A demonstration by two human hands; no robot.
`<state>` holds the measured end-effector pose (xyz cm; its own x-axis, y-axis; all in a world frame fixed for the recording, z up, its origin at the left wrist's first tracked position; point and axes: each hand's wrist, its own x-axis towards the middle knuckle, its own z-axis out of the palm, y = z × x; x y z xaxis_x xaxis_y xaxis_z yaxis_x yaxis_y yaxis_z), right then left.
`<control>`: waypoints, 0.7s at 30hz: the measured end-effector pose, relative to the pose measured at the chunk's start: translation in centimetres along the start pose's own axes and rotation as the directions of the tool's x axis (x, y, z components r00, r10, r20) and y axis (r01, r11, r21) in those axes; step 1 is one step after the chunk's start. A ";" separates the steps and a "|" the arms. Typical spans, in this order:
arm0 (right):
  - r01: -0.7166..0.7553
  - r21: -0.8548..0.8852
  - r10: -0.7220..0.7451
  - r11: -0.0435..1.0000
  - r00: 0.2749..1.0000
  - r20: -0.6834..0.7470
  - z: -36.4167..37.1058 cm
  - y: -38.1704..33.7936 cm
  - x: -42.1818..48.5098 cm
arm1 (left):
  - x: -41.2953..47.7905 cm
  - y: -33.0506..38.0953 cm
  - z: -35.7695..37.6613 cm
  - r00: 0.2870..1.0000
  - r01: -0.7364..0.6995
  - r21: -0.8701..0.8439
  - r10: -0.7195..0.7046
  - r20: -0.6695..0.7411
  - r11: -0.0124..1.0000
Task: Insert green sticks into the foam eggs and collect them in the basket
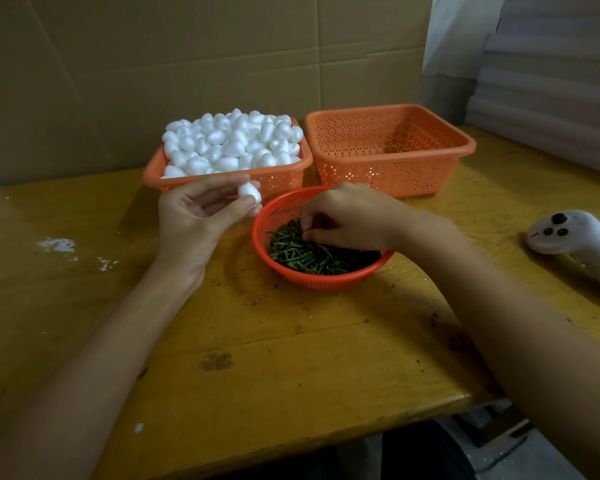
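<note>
My left hand [194,216] pinches one white foam egg [248,192] between thumb and fingertips, just left of the round red bowl [326,277]. That bowl holds a heap of short green sticks [312,254]. My right hand [347,218] reaches into the bowl with fingers curled down onto the sticks; whether it grips one is hidden. Behind, an orange basket [274,183] is heaped with foam eggs [232,143]. To its right stands a second orange basket [388,174] with nothing visible inside.
A white handheld controller [568,233] lies at the right of the wooden table [257,358]. A cardboard wall [187,64] rises behind the baskets. White foam crumbs [58,244] are scattered at the left. The table's front edge runs near my body.
</note>
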<state>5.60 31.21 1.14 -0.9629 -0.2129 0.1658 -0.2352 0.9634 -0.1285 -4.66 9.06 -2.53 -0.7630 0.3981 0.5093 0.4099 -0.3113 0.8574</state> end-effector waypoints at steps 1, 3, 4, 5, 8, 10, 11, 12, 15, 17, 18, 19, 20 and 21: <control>-0.003 -0.001 0.003 1.000 1.000 -0.005 0.0 0.0 0.0 | 0.0 0.0 0.0 1.000 -0.004 0.008 0.004 0.003 1.000; -0.002 -0.006 0.002 1.000 1.000 -0.008 0.1 0.0 0.0 | -0.1 -0.1 0.0 1.000 -0.019 0.031 0.019 0.015 0.999; 0.000 -0.007 0.000 1.000 1.000 -0.006 0.1 0.0 0.0 | -0.1 -0.1 0.0 1.000 -0.025 0.042 0.024 0.020 0.999; 0.000 -0.007 0.000 1.000 1.000 -0.003 0.1 0.0 0.0 | 0.0 -0.1 0.0 0.999 -0.028 0.049 0.027 0.023 0.998; 0.006 -0.004 -0.006 1.000 1.000 0.001 0.0 0.1 0.0 | 0.1 -0.2 -0.1 1.000 -0.026 0.053 0.025 0.019 0.998; 0.004 -0.004 -0.004 1.000 1.000 -0.007 0.0 0.1 0.0 | 0.1 -0.2 -0.2 1.000 -0.012 0.047 0.012 0.009 0.999; 0.003 0.003 -0.003 1.000 1.000 -0.012 0.0 0.0 0.0 | 0.1 -0.1 -0.2 1.000 -0.006 0.043 0.005 0.003 0.999; 0.003 0.014 -0.002 1.000 1.000 -0.015 0.0 -0.1 0.0 | 0.1 -0.1 -0.2 1.000 -0.001 0.037 0.001 -0.001 0.999; -0.007 0.029 0.007 1.000 1.000 0.003 -0.2 -0.3 -0.1 | 0.1 0.2 -0.1 1.000 0.006 0.011 -0.006 -0.005 1.000; -0.010 0.010 0.010 1.000 1.000 0.012 -0.2 -0.4 -0.2 | 0.1 0.3 -0.1 1.000 0.020 -0.008 -0.020 -0.008 1.000; -0.009 0.004 0.008 1.000 1.000 0.008 -0.2 -0.4 -0.3 | 0.1 0.4 -0.1 1.000 0.027 -0.018 -0.027 -0.011 0.999; -0.005 0.007 0.005 1.000 1.000 0.002 -0.3 -0.3 -0.3 | 0.1 0.4 -0.1 0.999 0.031 -0.025 -0.031 -0.014 0.999; -0.001 0.014 0.001 1.000 1.000 -0.002 -0.3 -0.3 -0.3 | 0.1 0.5 -0.1 0.999 0.034 -0.030 -0.034 -0.019 0.999; 0.006 0.019 -0.006 1.000 1.000 -0.004 -0.4 -0.3 -0.3 | 0.1 0.5 -0.1 0.999 0.037 -0.033 -0.037 -0.025 0.999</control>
<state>6.00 31.05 1.49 -0.9608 -0.2184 0.1706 -0.2438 0.9587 -0.1463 -4.60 8.87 -2.03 -0.7903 0.3874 0.4747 0.3651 -0.3245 0.8726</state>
